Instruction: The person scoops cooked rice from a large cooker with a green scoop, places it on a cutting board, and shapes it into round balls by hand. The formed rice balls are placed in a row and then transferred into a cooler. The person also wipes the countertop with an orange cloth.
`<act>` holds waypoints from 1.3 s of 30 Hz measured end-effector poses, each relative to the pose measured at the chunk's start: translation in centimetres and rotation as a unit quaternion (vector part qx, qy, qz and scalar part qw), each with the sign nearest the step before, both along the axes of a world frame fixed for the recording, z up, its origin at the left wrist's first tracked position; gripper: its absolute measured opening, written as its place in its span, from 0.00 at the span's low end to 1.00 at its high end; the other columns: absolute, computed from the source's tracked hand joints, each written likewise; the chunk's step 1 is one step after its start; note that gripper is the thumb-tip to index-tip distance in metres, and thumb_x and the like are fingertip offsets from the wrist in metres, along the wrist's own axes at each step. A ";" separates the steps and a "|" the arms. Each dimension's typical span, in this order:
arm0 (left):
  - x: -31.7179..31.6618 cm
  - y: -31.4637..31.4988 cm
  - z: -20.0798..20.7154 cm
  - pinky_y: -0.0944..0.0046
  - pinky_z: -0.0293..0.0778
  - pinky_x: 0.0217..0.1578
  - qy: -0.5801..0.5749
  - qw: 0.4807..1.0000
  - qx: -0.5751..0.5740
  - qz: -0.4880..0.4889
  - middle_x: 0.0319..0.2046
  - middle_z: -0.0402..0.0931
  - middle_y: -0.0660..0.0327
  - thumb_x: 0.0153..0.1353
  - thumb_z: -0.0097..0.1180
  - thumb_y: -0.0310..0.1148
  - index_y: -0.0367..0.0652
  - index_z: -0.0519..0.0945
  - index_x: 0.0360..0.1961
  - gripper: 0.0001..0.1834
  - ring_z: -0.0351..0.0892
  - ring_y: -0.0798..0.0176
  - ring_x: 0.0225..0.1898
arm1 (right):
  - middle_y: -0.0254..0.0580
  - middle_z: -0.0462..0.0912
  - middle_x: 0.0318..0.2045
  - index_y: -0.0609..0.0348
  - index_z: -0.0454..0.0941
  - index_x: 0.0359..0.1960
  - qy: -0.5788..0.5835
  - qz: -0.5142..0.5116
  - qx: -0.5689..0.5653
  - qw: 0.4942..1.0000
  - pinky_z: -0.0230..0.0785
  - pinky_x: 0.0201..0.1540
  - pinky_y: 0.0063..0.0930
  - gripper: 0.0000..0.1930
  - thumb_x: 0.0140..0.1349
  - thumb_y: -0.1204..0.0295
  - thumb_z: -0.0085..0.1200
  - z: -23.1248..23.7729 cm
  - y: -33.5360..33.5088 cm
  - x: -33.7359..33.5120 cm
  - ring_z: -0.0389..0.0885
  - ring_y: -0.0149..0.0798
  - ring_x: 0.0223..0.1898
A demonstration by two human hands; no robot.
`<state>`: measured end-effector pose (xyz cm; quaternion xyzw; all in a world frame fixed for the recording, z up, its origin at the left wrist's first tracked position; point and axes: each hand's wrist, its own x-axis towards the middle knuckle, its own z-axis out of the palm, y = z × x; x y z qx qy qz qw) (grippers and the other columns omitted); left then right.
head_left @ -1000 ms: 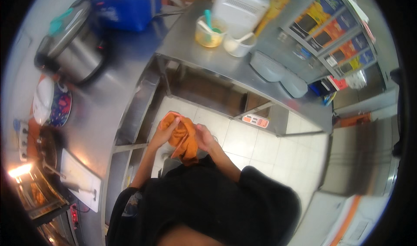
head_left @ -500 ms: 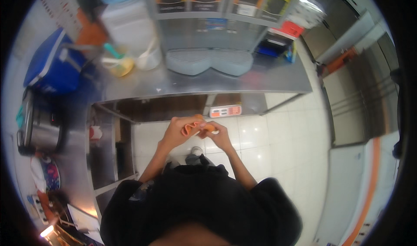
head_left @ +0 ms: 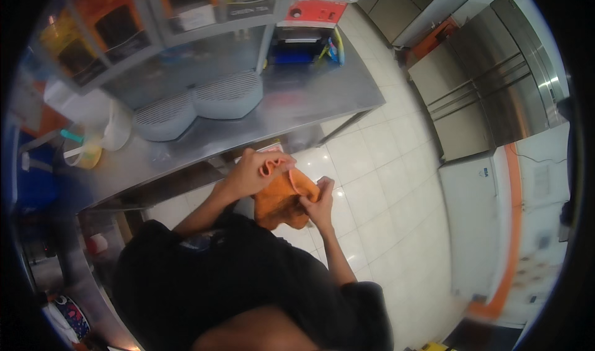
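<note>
**Holding an orange cloth in both hands by the steel counter**

Gripping an orange cloth (head_left: 280,201) with both hands, in front of the chest and over the white tiled floor (head_left: 384,190), just off the near edge of the steel counter (head_left: 297,103). Left hand (head_left: 251,172) is clenched on the cloth's upper edge, fingers curled over a pale pink strip or hem at the top. Right hand (head_left: 319,203) pinches the cloth's right side, thumb up. Cloth is bunched, not spread; long axis runs roughly from the top corner nearest the counter down toward the person's body, loose end hanging toward the black shirt (head_left: 248,276). No clear pointing end, folds too crumpled to tell.

Containers, all placed against the counter: two pale grey drip trays (head_left: 198,106) sit side by side on it, under a row of clear dispensers (head_left: 155,16) at its back; contents of those look dark or orange, blurred. At the counter's left end a yellow cup (head_left: 87,155) with a teal tool sticking out, next to a white jug (head_left: 114,128); what is inside can't be made out. At its far right a red-topped machine (head_left: 307,25). Right of the counter, across the floor, steel fridge doors (head_left: 489,84).
</note>
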<state>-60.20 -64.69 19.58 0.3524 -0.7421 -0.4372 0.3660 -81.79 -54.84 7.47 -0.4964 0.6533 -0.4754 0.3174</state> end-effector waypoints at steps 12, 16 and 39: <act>-6.4 -14.2 -1.6 0.69 0.63 0.23 -0.117 0.965 0.216 -0.093 0.17 0.72 0.65 0.59 0.62 0.39 0.46 0.84 0.39 0.11 0.65 0.72 0.20 | 0.33 0.76 0.18 0.63 0.82 0.37 0.065 0.209 0.184 0.958 0.64 0.27 0.19 0.10 0.54 0.81 0.53 9.5 -13.3 -19.5 0.68 0.22 0.21; -6.4 -17.1 -2.1 0.69 0.63 0.26 -0.097 0.980 0.167 -0.040 0.19 0.71 0.66 0.56 0.65 0.38 0.43 0.83 0.40 0.14 0.64 0.73 0.21 | 0.38 0.81 0.24 0.59 0.83 0.43 0.074 0.307 0.182 0.931 0.69 0.31 0.24 0.15 0.54 0.80 0.52 12.0 -20.1 -23.8 0.74 0.26 0.25; -25.9 -11.9 -20.5 0.38 0.42 0.66 -0.407 0.799 0.033 0.441 0.71 0.50 0.54 0.67 0.42 0.56 0.64 0.63 0.67 0.29 0.44 0.41 0.71 | 0.50 0.47 0.72 0.42 0.56 0.70 0.322 0.473 0.009 0.820 0.17 0.69 0.57 0.35 0.65 0.41 0.38 -8.5 -40.6 -22.1 0.37 0.46 0.74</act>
